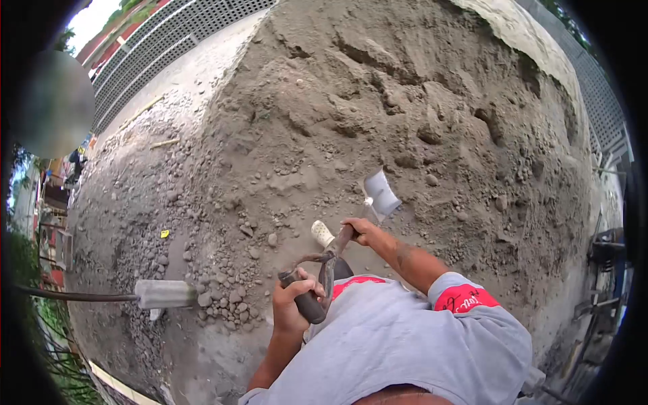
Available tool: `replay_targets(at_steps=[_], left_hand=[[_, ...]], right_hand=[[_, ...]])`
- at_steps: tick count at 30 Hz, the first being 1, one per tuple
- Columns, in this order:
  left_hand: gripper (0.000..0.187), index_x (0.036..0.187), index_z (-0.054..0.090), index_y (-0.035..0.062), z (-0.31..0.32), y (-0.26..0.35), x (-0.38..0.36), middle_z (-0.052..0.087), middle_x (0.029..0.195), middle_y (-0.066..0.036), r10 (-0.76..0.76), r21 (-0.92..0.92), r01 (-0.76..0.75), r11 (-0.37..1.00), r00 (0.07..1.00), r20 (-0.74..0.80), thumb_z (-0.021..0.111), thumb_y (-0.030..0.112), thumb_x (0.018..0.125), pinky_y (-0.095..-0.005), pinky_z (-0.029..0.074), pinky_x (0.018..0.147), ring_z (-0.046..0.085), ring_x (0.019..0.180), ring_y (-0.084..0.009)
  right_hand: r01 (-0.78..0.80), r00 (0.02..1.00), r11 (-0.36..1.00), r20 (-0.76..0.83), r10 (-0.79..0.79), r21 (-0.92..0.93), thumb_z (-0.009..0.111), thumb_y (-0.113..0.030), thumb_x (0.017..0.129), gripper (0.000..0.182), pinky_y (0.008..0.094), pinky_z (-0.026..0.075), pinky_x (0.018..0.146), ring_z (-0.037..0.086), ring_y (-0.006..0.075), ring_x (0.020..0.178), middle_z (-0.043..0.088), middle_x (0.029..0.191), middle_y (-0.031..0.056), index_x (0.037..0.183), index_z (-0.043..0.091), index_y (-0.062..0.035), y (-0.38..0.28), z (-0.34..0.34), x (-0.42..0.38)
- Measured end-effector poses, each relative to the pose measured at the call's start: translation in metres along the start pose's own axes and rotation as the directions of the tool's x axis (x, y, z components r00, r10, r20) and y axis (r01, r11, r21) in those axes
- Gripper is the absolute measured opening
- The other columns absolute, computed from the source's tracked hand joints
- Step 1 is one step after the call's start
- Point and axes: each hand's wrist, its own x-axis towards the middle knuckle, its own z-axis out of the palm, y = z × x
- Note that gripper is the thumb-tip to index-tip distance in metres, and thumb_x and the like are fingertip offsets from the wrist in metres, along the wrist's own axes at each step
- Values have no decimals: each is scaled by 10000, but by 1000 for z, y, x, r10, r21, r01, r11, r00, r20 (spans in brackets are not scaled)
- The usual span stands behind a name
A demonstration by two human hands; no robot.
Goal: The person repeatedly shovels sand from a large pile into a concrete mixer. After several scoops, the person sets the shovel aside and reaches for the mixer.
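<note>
A shovel (341,237) slants in front of my body, its pale metal blade (382,193) lying over the sandy soil ahead of me. My left hand (294,300) is wrapped round the dark crossbar of its handle, close to my waist. Farther down the shaft, near the blade socket, my right hand (358,230) has its fingers closed round the wood. Just left of the shaft shows a white perforated shoe (322,233). The blade carries no visible soil.
A big mound of earth (405,101) rises ahead, with a pale cover (520,34) at its top edge. Loose stones (233,300) gather on the left, beside another shovel's grey blade (165,294). Grey lattice panels (179,40) stand at the upper left.
</note>
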Motion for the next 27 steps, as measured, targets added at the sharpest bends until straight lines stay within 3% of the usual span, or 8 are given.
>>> replay_targets(at_steps=[2, 8, 14, 15, 22, 24, 25, 27], left_hand=[[160, 796, 514, 80, -35, 12, 27, 502, 635, -45, -40, -420, -29, 907, 987, -154, 550, 26, 649, -337, 450, 605, 521, 599, -196], [106, 631, 431, 147, -85, 72, 166, 422, 579, 55, 11, -723, -201, 661, 966, -259, 537, 157, 633, -284, 393, 558, 433, 515, -91], [161, 628, 382, 142, -80, 151, 438, 398, 539, 47, 129, -740, -327, 588, 941, -314, 533, 177, 670, -271, 355, 507, 407, 470, -91], [156, 627, 372, 135, -84, 159, 479, 391, 525, 44, 146, -725, -341, 599, 936, -320, 520, 164, 668, -262, 351, 486, 395, 447, -93], [124, 588, 365, 146, -67, 204, 489, 388, 510, 46, -3, -755, -279, 594, 937, -349, 483, 146, 626, -263, 373, 485, 398, 433, -97], [128, 584, 365, 147, -56, 214, 494, 392, 511, 46, 26, -769, -308, 560, 934, -355, 486, 158, 622, -277, 381, 480, 409, 435, -99], [132, 575, 354, 148, -56, 224, 517, 385, 503, 42, 40, -771, -294, 565, 943, -330, 476, 153, 626, -275, 378, 468, 412, 434, -103], [142, 563, 326, 147, -81, 210, 611, 373, 494, 24, 63, -613, -430, 663, 847, -527, 451, 133, 629, -274, 362, 423, 390, 409, -112]], right_hand=[[38, 995, 990, -89, -51, -134, 662, -105, 705, 301, 373, 540, 584, 591, 231, 625, 557, 747, 107, 920, 485, 11, -22, 59, 39], [304, 943, 902, -38, -330, -306, 647, -79, 703, 478, 343, 495, 502, 547, 206, 639, 503, 824, 116, 1070, 353, 8, -109, 227, 153], [180, 975, 882, 201, -100, -435, 632, -52, 708, 395, 306, 463, 454, 534, 173, 592, 507, 767, 114, 994, 375, 35, -210, 328, 198], [127, 966, 904, 256, -21, -407, 601, -73, 744, 209, 299, 470, 478, 538, 156, 572, 515, 695, 86, 867, 457, 16, -220, 321, 234], [-85, 977, 960, 167, 134, -268, 497, -101, 826, 110, 288, 450, 487, 532, 137, 552, 550, 694, 62, 791, 535, -4, -244, 349, 206], [157, 980, 808, 189, -58, -568, 440, -99, 854, 126, 250, 449, 509, 501, 98, 519, 543, 682, 43, 788, 508, -16, -256, 354, 210], [71, 994, 921, 102, -35, -384, 442, -77, 837, 139, 255, 432, 485, 504, 108, 507, 521, 607, 43, 721, 500, -27, -281, 387, 182], [33, 991, 878, 130, 34, -478, 472, -55, 789, 131, 262, 428, 486, 511, 117, 520, 491, 543, 52, 711, 555, 11, -298, 377, 297]])
